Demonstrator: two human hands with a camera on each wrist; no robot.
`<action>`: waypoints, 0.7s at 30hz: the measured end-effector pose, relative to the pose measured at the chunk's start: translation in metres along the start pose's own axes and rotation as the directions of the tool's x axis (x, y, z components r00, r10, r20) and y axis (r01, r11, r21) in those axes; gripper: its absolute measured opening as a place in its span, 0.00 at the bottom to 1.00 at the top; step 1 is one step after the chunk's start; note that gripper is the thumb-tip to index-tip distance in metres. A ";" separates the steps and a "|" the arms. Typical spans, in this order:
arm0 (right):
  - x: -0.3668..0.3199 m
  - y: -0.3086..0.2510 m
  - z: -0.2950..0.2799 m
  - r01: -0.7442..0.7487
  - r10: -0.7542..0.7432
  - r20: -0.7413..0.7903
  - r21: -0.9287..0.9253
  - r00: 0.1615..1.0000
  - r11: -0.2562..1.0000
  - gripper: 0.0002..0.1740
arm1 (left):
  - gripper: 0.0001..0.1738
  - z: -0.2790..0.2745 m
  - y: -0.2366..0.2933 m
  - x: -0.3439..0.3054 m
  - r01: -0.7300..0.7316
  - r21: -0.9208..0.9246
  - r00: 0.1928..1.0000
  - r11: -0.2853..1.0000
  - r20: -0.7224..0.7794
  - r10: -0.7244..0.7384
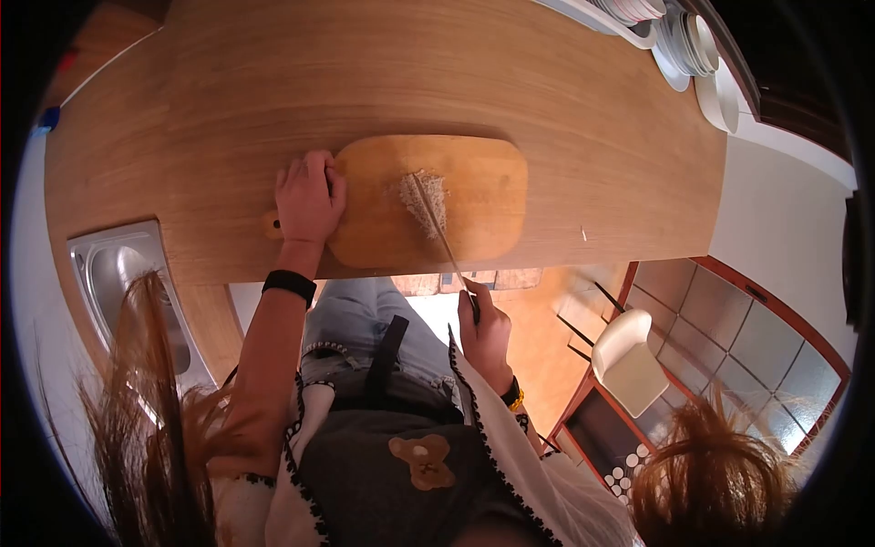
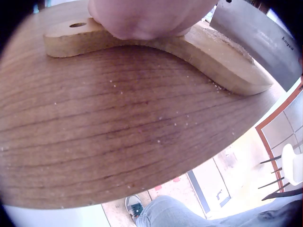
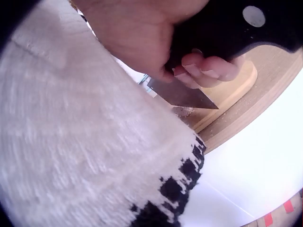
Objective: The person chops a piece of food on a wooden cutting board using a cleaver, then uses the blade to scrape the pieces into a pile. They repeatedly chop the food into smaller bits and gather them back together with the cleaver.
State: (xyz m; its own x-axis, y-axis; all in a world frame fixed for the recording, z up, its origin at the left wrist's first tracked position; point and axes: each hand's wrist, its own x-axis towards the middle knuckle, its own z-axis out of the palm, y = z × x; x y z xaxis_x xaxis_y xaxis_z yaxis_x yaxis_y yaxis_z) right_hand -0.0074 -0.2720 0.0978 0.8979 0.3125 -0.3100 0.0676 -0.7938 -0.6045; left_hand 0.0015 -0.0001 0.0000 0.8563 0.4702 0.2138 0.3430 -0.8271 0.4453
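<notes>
A wooden cutting board (image 1: 492, 196) lies near the counter's front edge. My left hand (image 1: 310, 196) grips it at the neck by its handle; in the left wrist view the heel of the hand (image 2: 147, 19) presses on the wood, fingers mostly hidden. My right hand (image 1: 486, 333) holds a broad-bladed kitchen knife (image 1: 447, 242) by its black handle (image 3: 222, 28), fingers curled round it. The blade (image 2: 260, 42) reaches over the board, its tip within a pile of finely chopped pale bits (image 1: 424, 201). From the right wrist, the white sleeve (image 3: 85, 123) covers much of the view.
Pale crumbs dot the wooden counter (image 1: 273, 82) beside the board, and a small scrap (image 1: 584, 233) lies to its right. Stacked dishes (image 1: 684, 41) stand at the far right. A steel sink (image 1: 118, 260) is at left, a white chair (image 1: 629, 351) behind on the right.
</notes>
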 end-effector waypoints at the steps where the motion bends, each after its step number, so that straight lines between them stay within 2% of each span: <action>1: 0.001 -0.002 -0.003 -0.038 0.041 0.055 -0.058 0.998 0.998 0.11 | 0.06 0.001 -0.001 0.000 0.002 -0.010 1.000 1.000 -0.005 -0.002; 4: 0.005 0.002 0.002 0.045 -0.045 -0.001 -0.034 0.999 0.998 0.11 | 0.06 0.002 0.001 0.002 0.011 -0.004 1.000 1.000 -0.013 -0.011; 7: 0.008 -0.001 0.001 -0.003 0.009 0.084 -0.066 0.996 0.998 0.11 | 0.06 0.000 0.001 -0.001 0.016 -0.003 1.000 1.000 -0.001 -0.016; 16: 0.005 0.000 0.005 0.060 -0.060 0.006 0.010 0.998 0.998 0.10 | 0.06 0.001 -0.001 0.002 0.011 -0.038 1.000 0.999 -0.015 -0.012; 21: 0.005 0.001 0.002 0.051 -0.050 0.059 -0.031 0.997 0.998 0.11 | 0.06 0.001 -0.001 0.002 0.009 -0.043 1.000 0.999 -0.024 -0.010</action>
State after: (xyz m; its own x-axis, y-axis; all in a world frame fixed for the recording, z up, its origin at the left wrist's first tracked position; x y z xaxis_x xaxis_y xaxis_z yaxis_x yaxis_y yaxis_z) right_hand -0.0039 -0.2702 0.0942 0.8663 0.3816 -0.3223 0.1274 -0.7927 -0.5962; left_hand 0.0032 0.0010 -0.0012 0.8433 0.4859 0.2298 0.3338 -0.8085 0.4846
